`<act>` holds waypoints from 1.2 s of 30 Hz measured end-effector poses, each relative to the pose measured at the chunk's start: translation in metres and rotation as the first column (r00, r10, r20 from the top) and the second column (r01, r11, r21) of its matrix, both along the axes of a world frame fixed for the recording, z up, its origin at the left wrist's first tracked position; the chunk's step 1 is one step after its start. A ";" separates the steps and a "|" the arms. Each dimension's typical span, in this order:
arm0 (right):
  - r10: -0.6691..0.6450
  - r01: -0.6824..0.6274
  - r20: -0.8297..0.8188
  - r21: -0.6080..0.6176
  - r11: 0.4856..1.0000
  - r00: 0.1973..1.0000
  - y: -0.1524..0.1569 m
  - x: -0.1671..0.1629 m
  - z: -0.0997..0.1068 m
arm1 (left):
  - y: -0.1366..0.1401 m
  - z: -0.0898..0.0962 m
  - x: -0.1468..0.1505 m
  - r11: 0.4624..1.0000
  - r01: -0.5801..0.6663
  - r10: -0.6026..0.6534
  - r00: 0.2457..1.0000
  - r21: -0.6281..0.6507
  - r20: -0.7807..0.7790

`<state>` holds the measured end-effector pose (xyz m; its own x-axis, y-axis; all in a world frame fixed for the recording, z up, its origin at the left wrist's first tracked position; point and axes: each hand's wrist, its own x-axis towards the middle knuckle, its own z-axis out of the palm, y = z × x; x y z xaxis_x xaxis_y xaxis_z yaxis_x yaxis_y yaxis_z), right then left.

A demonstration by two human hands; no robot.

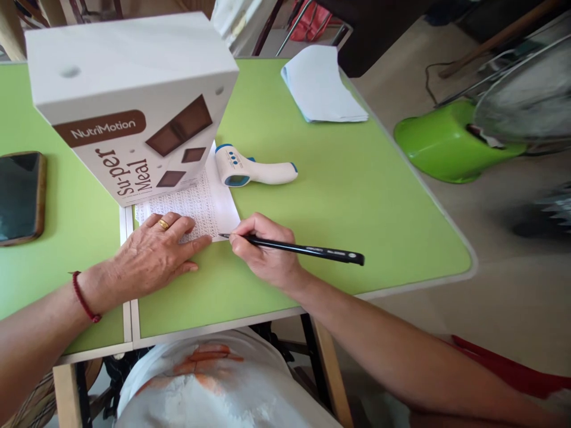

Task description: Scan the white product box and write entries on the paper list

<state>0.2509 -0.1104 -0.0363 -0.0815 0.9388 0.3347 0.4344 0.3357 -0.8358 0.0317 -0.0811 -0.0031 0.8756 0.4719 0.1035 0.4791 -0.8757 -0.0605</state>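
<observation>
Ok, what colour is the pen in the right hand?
Black. The pen in the right hand shows clearly in the head view, its tip on the printed sheet.

The left hand [156,252] lies flat, palm down, fingers spread and pointing right, with its forearm reaching in from the near left. The right hand [263,249] is curled in a writing grip, thumb and forefinger pinched together, its forearm stretching in from the near right.

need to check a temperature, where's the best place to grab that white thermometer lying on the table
Grip the thermometer by its long handle, coming from the right: the handle lies flat pointing right over bare table, while the head end sits close against the paper and box.
</observation>
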 end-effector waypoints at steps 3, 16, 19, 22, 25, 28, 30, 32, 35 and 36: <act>0.002 -0.002 0.003 -0.001 1.000 1.000 0.000 -0.001 0.000 | 0.000 0.000 -0.001 1.000 0.003 -0.003 1.000 0.000 0.005; 0.015 -0.014 -0.019 0.017 1.000 1.000 0.001 0.000 0.001 | 0.000 0.002 0.000 1.000 -0.005 0.005 1.000 -0.019 -0.014; -0.011 0.011 0.006 0.042 0.999 1.000 0.000 0.001 0.002 | 0.000 0.002 0.000 1.000 -0.009 0.009 1.000 -0.026 -0.017; -0.014 0.014 0.028 0.010 1.000 0.999 0.000 0.001 0.003 | 0.000 0.002 0.000 1.000 -0.011 0.011 1.000 -0.026 -0.016; -0.021 0.021 0.039 -0.011 1.000 0.999 0.001 0.000 0.003 | 0.000 0.002 -0.001 1.000 -0.004 0.004 1.000 -0.011 -0.014; -0.016 0.016 0.030 -0.004 1.000 0.999 0.001 -0.001 0.002 | 0.000 0.002 -0.001 1.000 -0.003 0.003 1.000 -0.003 -0.017; 0.000 0.000 0.013 -0.002 1.000 1.000 0.001 -0.001 0.002 | 0.000 0.002 -0.001 1.000 -0.004 0.004 1.000 -0.004 -0.020; 0.013 -0.013 0.004 -0.021 1.000 1.000 0.001 0.000 0.002 | 0.000 0.002 -0.001 1.000 -0.002 0.002 1.000 -0.005 -0.020; 0.020 -0.020 0.000 -0.052 0.998 1.000 0.001 0.000 0.001 | 0.000 0.002 -0.001 1.000 -0.001 0.001 1.000 -0.007 -0.016; 0.019 -0.020 -0.003 -0.056 0.998 1.000 0.001 0.000 0.001 | 0.000 0.002 -0.001 1.000 -0.001 0.001 1.000 -0.008 -0.015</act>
<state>0.2512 -0.1097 -0.0358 -0.0991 0.9542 0.2821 0.4258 0.2969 -0.8547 0.0305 -0.0808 -0.0015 0.8766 0.4734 0.0863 0.4789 -0.8758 -0.0604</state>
